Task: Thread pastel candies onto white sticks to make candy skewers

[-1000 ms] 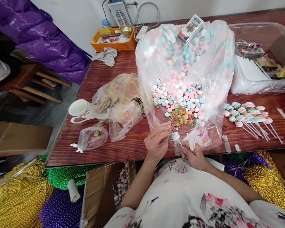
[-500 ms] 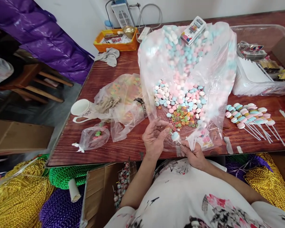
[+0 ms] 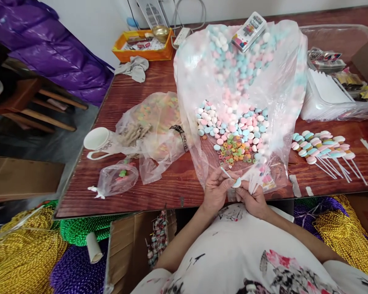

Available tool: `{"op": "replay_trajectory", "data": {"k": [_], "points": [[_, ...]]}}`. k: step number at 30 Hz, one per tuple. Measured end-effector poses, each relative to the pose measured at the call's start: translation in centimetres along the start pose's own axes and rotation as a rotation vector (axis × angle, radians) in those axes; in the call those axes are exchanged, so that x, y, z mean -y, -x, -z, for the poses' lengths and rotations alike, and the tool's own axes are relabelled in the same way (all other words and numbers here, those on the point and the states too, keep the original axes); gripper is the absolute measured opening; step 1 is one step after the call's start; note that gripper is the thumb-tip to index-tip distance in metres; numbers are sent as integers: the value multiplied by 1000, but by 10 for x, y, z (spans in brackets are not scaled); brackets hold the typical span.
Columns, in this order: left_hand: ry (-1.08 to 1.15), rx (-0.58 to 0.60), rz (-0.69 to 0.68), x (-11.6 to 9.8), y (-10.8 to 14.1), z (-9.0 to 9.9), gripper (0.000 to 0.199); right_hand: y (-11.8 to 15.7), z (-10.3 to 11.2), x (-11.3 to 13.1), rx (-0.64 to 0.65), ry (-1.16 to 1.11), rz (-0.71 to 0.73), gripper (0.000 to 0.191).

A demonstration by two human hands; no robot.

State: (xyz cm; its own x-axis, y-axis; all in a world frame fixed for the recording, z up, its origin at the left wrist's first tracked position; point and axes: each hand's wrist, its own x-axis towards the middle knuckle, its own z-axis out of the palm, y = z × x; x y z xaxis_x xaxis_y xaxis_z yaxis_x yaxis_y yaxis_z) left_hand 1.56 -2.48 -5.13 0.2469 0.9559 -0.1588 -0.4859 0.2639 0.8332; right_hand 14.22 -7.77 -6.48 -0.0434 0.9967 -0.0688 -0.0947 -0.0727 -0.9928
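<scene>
My left hand (image 3: 216,191) pinches a white stick (image 3: 226,172) that points up and left. A blue and white candy piece (image 3: 237,183) sits at the stick's lower end, between both hands. My right hand (image 3: 254,201) touches that end and holds several white sticks (image 3: 252,184) fanned upward. Just above lie green and orange ring candies (image 3: 233,150) and a spread of pink, white and blue candies (image 3: 248,128), at the mouth of a big clear bag (image 3: 272,85). Finished-looking candy skewers (image 3: 323,147) lie in a row to the right.
At the left stand a white cup (image 3: 96,139), a bag of ring candies (image 3: 159,118) and a small bag (image 3: 118,179). Behind are an orange tray (image 3: 141,54) and a grey cloth (image 3: 135,68). A clear bin (image 3: 331,110) fills the back right. Below the table hang bead strands (image 3: 27,249).
My left hand has moved right and down, close against my right hand. The candy piece has shifted right, and its stick now points up and left. The whole view has shifted slightly.
</scene>
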Motion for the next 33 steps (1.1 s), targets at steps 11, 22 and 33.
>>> {"op": "replay_trajectory", "data": {"k": [11,22,33], "points": [[-286,-28,-226,-22,-36,16,43,-5,35,7,-248,155,79,39],[-1252,261,-304,-52,-127,54,11,-18,63,-26,-329,146,60,32],[-1079,282,13,-62,-136,46,17,-19,64,-20,-273,170,125,36]]}}
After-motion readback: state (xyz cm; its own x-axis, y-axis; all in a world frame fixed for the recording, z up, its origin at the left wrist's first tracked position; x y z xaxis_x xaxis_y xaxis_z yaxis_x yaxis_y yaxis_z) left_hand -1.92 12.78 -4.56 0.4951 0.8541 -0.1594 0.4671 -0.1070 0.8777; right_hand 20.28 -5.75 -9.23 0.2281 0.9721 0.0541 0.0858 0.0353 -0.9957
